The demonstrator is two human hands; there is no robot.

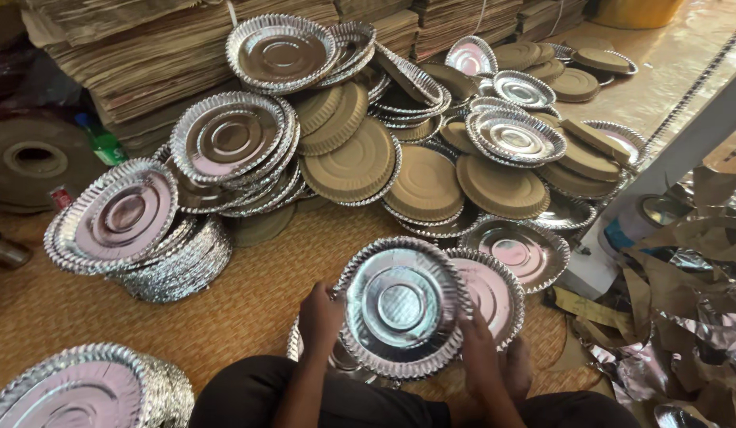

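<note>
While my left hand (319, 317) clasps the near left rim of the stack of foil plates (401, 305) and my right hand (479, 353) presses against its right edge, fingers curled around the fluted border, I judge the hold to be a squeeze from both sides rather than support from beneath. That is the weak point as I see it: the plates are thin, slick and nested loosely, so uneven pressure could let the upper ones slide off sideways, or crumple the crimped rims. The stack sits tilted toward me just above my lap, over the woven mat (257, 293), its top plate showing a bright silver face with a ringed, dimpled centre and a pleated edge. A second silver plate (491, 293) leans just behind it on the right, touching or nearly so, and a slip could knock it flat. Further out lie a tall silver pile (118, 218) to the left, brown-backed plates (423, 182) face down in the middle, and foil scraps (693, 317) at the right.
</note>
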